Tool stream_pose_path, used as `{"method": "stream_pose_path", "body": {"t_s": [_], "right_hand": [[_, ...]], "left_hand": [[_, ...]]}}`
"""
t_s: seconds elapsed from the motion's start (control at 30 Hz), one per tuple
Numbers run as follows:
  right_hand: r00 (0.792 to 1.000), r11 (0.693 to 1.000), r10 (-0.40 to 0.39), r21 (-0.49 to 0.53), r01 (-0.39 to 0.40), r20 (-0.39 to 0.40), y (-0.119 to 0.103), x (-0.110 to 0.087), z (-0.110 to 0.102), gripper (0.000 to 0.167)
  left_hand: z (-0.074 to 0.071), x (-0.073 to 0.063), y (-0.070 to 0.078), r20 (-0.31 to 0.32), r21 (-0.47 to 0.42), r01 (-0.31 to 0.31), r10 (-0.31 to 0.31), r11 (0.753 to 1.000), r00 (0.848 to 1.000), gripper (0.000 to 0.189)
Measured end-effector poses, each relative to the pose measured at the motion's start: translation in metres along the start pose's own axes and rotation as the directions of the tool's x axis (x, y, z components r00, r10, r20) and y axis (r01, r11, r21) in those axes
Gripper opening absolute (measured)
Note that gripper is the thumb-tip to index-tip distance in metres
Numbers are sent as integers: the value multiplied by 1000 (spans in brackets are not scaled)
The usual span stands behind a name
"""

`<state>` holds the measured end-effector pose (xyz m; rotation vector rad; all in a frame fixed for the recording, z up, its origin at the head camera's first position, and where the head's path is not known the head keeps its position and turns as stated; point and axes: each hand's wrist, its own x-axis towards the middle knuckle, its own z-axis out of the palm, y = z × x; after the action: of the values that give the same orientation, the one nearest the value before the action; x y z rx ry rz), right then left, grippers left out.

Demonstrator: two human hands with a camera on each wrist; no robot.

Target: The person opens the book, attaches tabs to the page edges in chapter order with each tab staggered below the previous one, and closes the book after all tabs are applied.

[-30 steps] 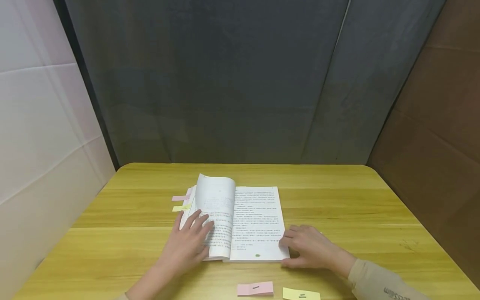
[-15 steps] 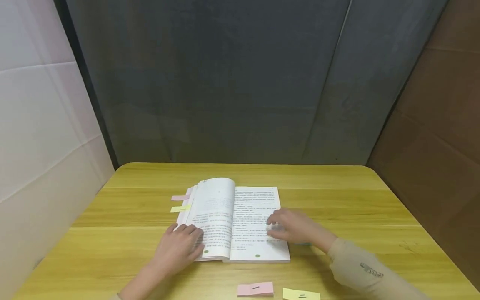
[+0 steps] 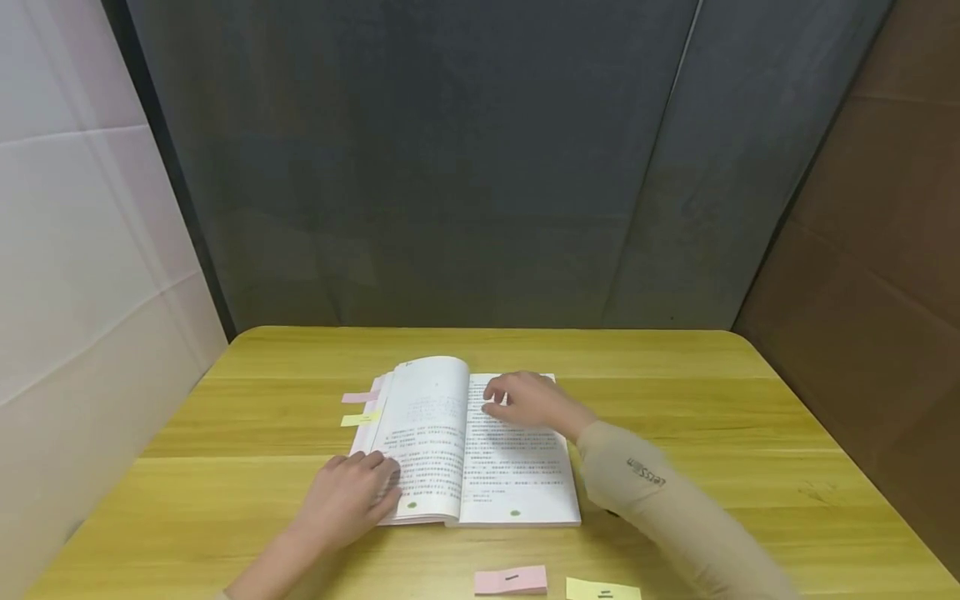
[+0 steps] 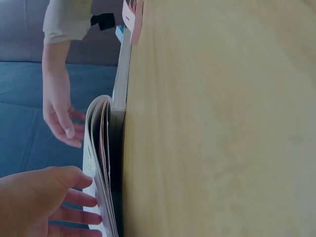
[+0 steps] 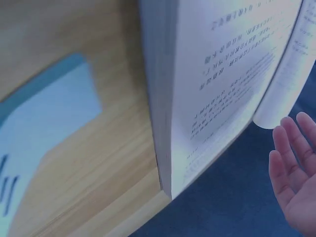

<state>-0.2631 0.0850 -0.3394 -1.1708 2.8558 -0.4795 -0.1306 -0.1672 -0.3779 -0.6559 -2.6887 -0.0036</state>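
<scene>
An open book (image 3: 517, 467) lies on the table, its left page arching up near the spine. My left hand (image 3: 347, 497) rests on the lower outer edge of that left page; in the left wrist view its fingers (image 4: 74, 215) are stretched against the pages. Above the upper part of the right page hovers my right hand (image 3: 534, 402), fingers loosely bent and holding nothing. A pink tab (image 3: 360, 397) and a yellow tab (image 3: 362, 419) stick out from the book's left side.
In front of the book lie a pink slip (image 3: 495, 581) with one stroke and a yellow slip (image 3: 585, 589) with two. A blue slip (image 5: 59, 108) with dark strokes shows right of the book. Dark cloth (image 3: 450, 167) hangs behind the table (image 3: 712, 400).
My right hand has left the lower right corner and moved up and left over the right page. The left page has settled flatter, and my left hand has slid slightly left and down.
</scene>
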Motion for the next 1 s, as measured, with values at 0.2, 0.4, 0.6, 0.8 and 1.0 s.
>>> {"method": "stream_pose_path", "body": {"t_s": [0.2, 0.4, 0.6, 0.8, 1.0], "right_hand": [[999, 999, 48, 21, -49, 13, -2, 16, 9, 26], [994, 995, 77, 54, -81, 78, -10, 28, 22, 37], [978, 985, 149, 71, -160, 146, -18, 32, 30, 51], [973, 981, 167, 77, -181, 159, -19, 34, 34, 57], [966, 979, 187, 52, -199, 176, -21, 36, 37, 60]], "left_hand": [[1, -2, -2, -17, 6, -2, 2, 1000, 1000, 16], [0, -4, -2, -12, 1, 6, -6, 1000, 1000, 16], [0, -5, -4, -21, 5, -8, 8, 1000, 1000, 16], [1, -6, -5, 28, 9, -9, 9, 1000, 1000, 29], [3, -6, -5, 83, 4, 1, -2, 1000, 997, 33]]}}
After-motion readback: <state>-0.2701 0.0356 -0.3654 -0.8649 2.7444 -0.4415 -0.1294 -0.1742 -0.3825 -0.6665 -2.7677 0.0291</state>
